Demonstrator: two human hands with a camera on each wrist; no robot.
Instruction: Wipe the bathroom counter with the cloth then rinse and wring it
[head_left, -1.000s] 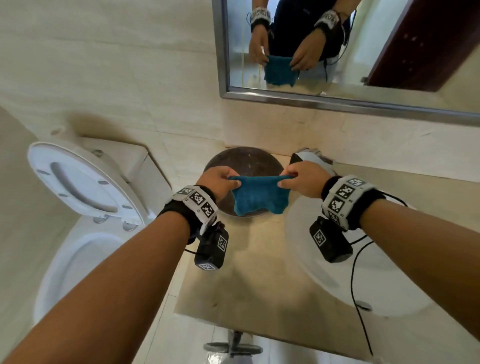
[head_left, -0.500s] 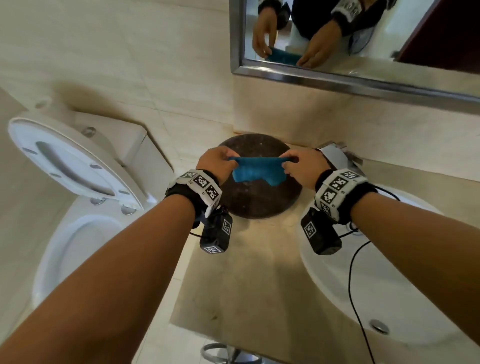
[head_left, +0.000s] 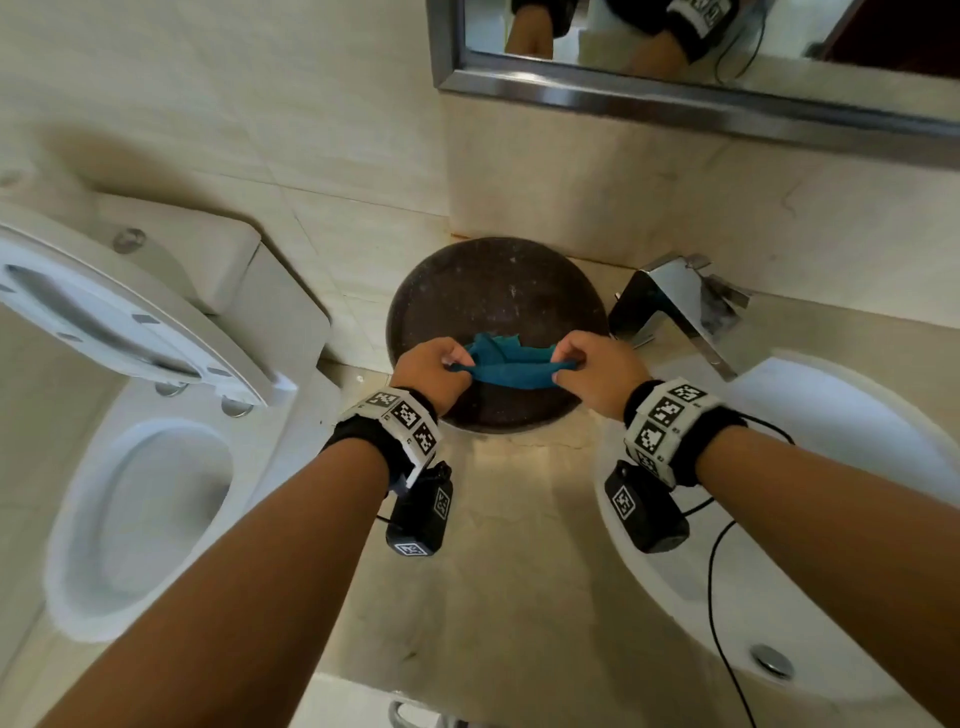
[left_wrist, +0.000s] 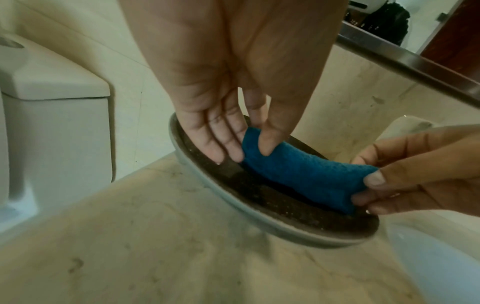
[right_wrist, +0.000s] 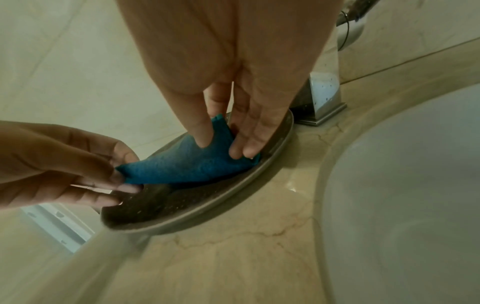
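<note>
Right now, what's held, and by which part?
The blue cloth, by its two ends: left hand pinches the left end, right hand the right end, over the dark round tray.

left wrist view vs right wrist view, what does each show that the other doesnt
Only the left wrist view shows the toilet tank and the mirror frame. Only the right wrist view shows the tap and most of the sink bowl. Both show the cloth pinched at one end by the left hand and at the other by the right hand, low over the dark tray on the counter.
</note>
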